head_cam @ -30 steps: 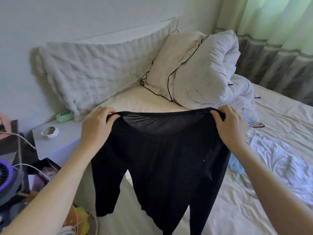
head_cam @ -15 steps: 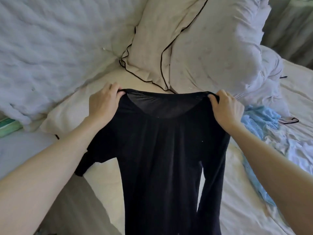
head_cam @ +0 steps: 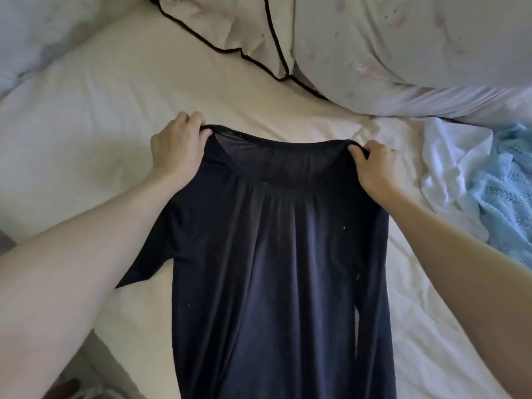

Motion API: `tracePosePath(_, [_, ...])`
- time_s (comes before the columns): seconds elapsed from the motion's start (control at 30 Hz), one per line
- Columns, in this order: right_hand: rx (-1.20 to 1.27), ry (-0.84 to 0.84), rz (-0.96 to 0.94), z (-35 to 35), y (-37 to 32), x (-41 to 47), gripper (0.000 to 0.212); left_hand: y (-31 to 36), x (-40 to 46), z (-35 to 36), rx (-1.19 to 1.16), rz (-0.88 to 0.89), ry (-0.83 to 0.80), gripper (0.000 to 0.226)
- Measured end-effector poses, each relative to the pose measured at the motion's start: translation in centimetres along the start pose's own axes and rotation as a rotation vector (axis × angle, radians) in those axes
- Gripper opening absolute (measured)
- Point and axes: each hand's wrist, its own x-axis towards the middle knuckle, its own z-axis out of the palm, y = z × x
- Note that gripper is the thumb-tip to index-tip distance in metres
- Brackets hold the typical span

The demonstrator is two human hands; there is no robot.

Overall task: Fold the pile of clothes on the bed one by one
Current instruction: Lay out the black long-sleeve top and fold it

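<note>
Dark navy long-sleeved top of thin, slightly sheer knit [head_cam: 276, 254] — stretched by its neckline between both hands above the cream bed sheet [head_cam: 100, 116]. Left hand [head_cam: 177, 145] grips the left shoulder seam, fingers curled over the neckband; right hand [head_cam: 374, 165] pinches the right shoulder seam between thumb and curled fingers. Body of the top runs toward the viewer along the sheet; one sleeve angles out beneath the left forearm, the other lies along the right side. Beyond the hands — a pale pillow with black piping [head_cam: 244, 30] and a white floral duvet [head_cam: 417, 53]. Right edge: crumpled white cloth [head_cam: 454, 168], light blue knitted garment [head_cam: 506, 203].
</note>
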Motion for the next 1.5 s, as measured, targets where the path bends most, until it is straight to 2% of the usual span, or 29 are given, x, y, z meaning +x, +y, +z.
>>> tracePosePath(0.13, [0.126, -0.102, 0.087, 0.6, -0.7, -0.4, 0.034, 0.8, 0.0, 1.7, 0.006, -0.008, -0.107, 0.033])
tracePosePath(0.27, [0.251, 0.041, -0.021, 0.3, -0.4, -6.7, 0.032, 1.9, -5.5, 0.8, -0.145, -0.02, -0.098, 0.042])
tracePosePath(0.33, [0.354, 0.025, -0.03, 0.7, 0.3, -12.3, 0.024, 2.3, -10.4, -0.1, -0.193, -0.055, -0.096, 0.041])
tracePosePath(0.43, [0.46, -0.11, 0.054, 1.4, 1.5, -21.7, 0.021, 2.5, -19.0, -1.4, -0.321, -0.249, -0.089, 0.034])
tracePosePath(0.53, [0.474, -0.224, 0.246, 2.3, 3.3, -30.3, 0.024, 2.0, -27.4, -2.2, -0.493, -0.505, -0.154, 0.029])
tracePosePath(0.67, [0.394, -0.344, 0.48, 1.5, 6.3, -37.4, 0.037, 1.5, -35.1, -2.9, -0.689, -0.839, -0.338, 0.025])
tracePosePath(0.77, [0.206, -0.438, 0.416, 0.4, 8.5, -39.0, 0.049, 0.8, -38.3, -3.1, -0.748, -0.942, -0.47, 0.024])
tracePosePath(0.87, [-0.067, -0.478, 0.319, -1.0, 11.3, -36.9, 0.053, -0.8, -39.2, -3.1, -0.805, -1.051, -0.491, 0.021])
tracePosePath(0.97, [-0.281, -0.472, 0.263, -2.9, 14.2, -34.0, 0.045, -3.0, -38.9, -3.3, -0.787, -1.071, -0.39, 0.028])
tracePosePath(1.07, [-0.218, -0.27, 0.229, -3.6, 13.7, -34.7, 0.028, -4.2, -38.7, -3.7, -0.894, -1.031, -0.397, 0.02])
tracePosePath(1.13, [-0.047, -0.231, 0.264, -2.5, 11.2, -37.3, 0.02, -4.2, -39.4, -4.1, -0.973, -1.015, -0.512, 0.022])
tracePosePath(1.2, [0.097, -0.322, 0.4, -0.7, 9.2, -40.4, 0.017, -3.9, -40.4, -4.4, -0.987, -0.989, -0.666, 0.03])
tracePosePath(1.27, [0.168, -0.401, 0.577, 1.1, 8.0, -43.0, 0.03, -3.7, -41.6, -4.6, -0.954, -0.914, -0.824, 0.029])
tracePosePath(1.33, [0.172, -0.425, 0.646, 2.6, 8.0, -44.8, 0.024, -3.9, -42.8, -4.7, -0.891, -0.816, -0.907, 0.023])
tracePosePath(1.4, [0.181, -0.406, 0.652, 3.4, 8.3, -45.6, 0.024, -4.6, -43.5, -4.8, -0.899, -0.814, -0.879, 0.029])
tracePosePath(1.5, [0.267, -0.285, 0.786, 2.8, 9.7, -45.5, 0.012, -6.4, -44.1, -5.7, -0.981, -0.924, -0.716, 0.045])
